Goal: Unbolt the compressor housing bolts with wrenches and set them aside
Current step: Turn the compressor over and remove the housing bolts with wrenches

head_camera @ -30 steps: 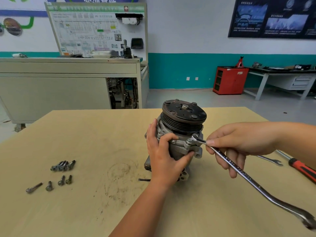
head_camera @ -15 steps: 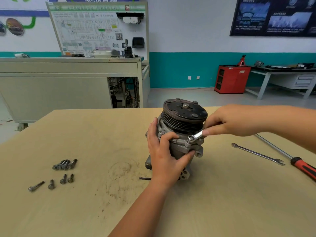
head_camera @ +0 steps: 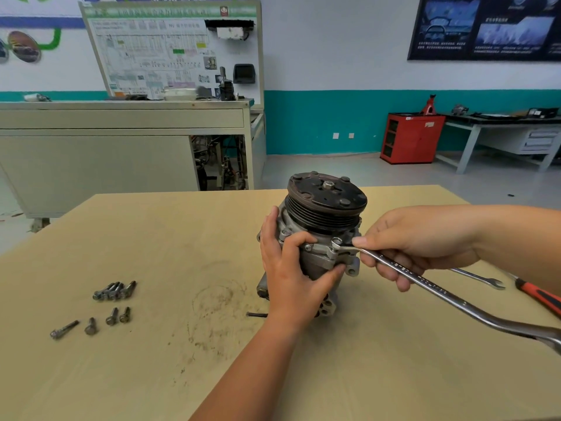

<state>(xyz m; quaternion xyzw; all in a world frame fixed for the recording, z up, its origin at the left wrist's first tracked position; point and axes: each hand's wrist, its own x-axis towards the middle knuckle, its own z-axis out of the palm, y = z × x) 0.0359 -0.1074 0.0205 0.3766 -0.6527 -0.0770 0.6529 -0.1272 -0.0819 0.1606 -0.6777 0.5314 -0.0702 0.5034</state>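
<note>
A grey compressor [head_camera: 326, 217] with a dark pulley on top stands upright in the middle of the wooden table [head_camera: 151, 232]. My left hand [head_camera: 293, 275] grips its housing from the near left side. My right hand [head_camera: 416, 241] holds a long silver wrench [head_camera: 437, 291], whose ring end sits on a bolt [head_camera: 335, 242] at the housing's flange. The wrench handle slants down to the right. Several loose bolts [head_camera: 114, 291] lie grouped on the table at the left, with more bolts [head_camera: 91, 325] just nearer.
A second, smaller wrench [head_camera: 479, 278] and a red-handled screwdriver [head_camera: 540, 296] lie on the table at the right, behind my right arm. A small dark pin [head_camera: 256, 314] lies near the compressor's base. A grey cabinet [head_camera: 121, 153] stands beyond the table.
Half a second ago my right hand was raised beside the pulley with the handle swung away behind it; now the handle points down to the right again, as one second ago. My left hand has not moved.
</note>
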